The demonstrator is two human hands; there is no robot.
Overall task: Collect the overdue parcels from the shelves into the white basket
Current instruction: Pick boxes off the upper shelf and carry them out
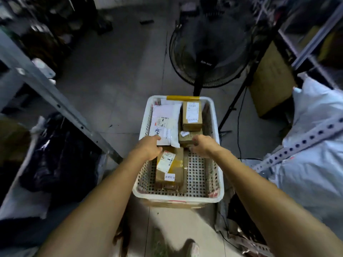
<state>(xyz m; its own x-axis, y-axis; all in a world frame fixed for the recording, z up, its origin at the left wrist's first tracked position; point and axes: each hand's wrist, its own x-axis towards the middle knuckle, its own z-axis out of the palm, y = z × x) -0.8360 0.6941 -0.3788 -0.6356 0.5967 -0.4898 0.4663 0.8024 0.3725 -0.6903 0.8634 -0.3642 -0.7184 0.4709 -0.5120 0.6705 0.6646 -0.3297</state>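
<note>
1. Nearest, two bare forearms reach forward and down over the tiled floor (115, 101) into the white basket (217, 127), which sits on the floor in the aisle between the shelf frames.
2. The left hand (148, 148) lies on the near edge of a white mailer bag (165, 125), fingers curled around its corner – it looks like a grip, though how firm I cannot tell.
3. The right hand (203, 145) is bent loosely over the near end of a small brown box (187, 137) with a white sticker; its fingers touch the box, but I cannot tell whether they are closed on it.
4. Below the hands, in the near half of the basket, lies a flat brown parcel (176, 169) with yellowish tape and two white labels; there is print and red marking on them, too blurred to read.
5. The mailer's shipping label has barcodes, a red patch and a dark handwritten scrawl – none of it legible.
6. At the far right of the basket an upright cardboard box (192, 115) carries a long white label, unreadable.
7. A strip of yellow tape (182, 98) wraps the basket's far rim.
8. Beyond stands a black pedestal fan (209, 52); small pale lettering on its hub cannot be made out.
9. At the sides: a black bag (61, 154) left, a big white sack (315, 127) right.
</note>
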